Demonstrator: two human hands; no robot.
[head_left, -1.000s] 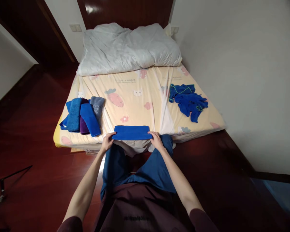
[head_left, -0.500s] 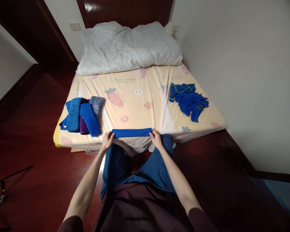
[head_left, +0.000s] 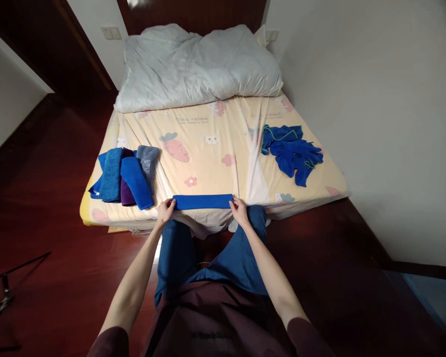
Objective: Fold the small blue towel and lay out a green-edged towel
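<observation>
A blue towel [head_left: 202, 201], folded into a long narrow strip, lies across the near edge of the bed [head_left: 215, 163]. My left hand [head_left: 165, 211] pinches its left end and my right hand [head_left: 239, 210] pinches its right end. To the left on the bed lies a row of folded towels [head_left: 128, 173] in blue, purple and grey. A loose heap of blue cloths [head_left: 292, 153] sits at the bed's right side.
A rumpled white duvet [head_left: 200, 67] covers the head of the bed. The white wall [head_left: 375, 124] runs close along the bed's right side. Dark wooden floor [head_left: 52, 213] surrounds the bed, with a thin black stand [head_left: 7, 292] at the lower left.
The blue towel went from a wider rectangle to a narrow strip as both hands folded it lengthwise. The view shifted slightly; the hands remain at the towel's ends.
</observation>
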